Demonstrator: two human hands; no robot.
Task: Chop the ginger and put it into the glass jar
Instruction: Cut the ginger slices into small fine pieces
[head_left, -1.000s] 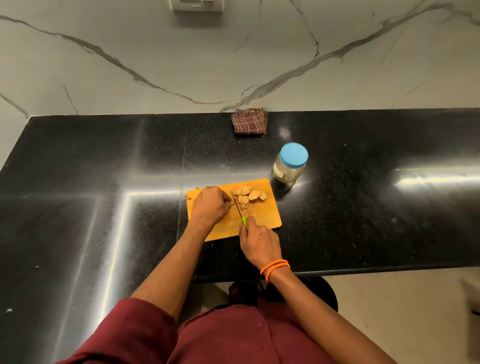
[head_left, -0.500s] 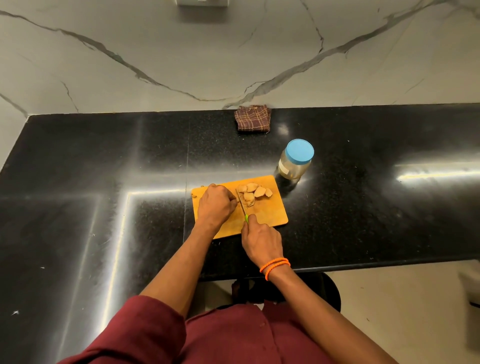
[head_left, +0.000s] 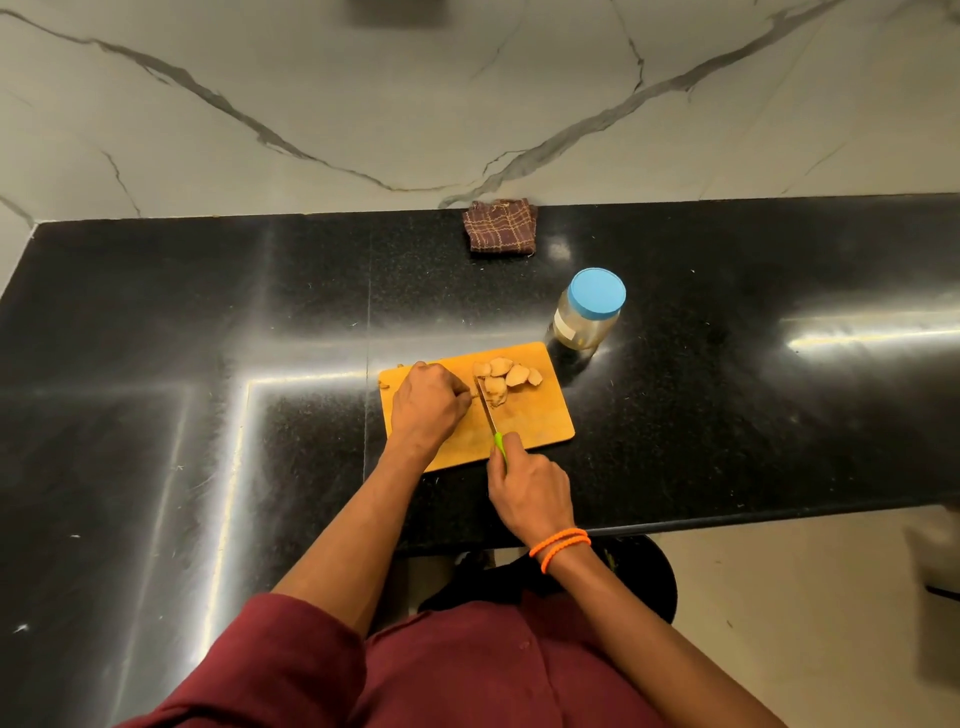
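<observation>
On board (head_left: 540, 423), knife (head_left: 487, 410) beside ginger slices (head_left: 506, 376)

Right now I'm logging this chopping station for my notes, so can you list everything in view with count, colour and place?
cutting board: one, orange, on the counter in front of the person
ginger slices: a small pile, tan, far part of the board
knife: one, green handle, blade down beside the slices
glass jar: one, clear, blue lid on, past the board's far right corner
cloth: one, brown checked, folded by the wall
counter: one, black, polished
left hand: curled on the board; what it holds is hidden
right hand: grips the knife handle; orange bands on the wrist
</observation>
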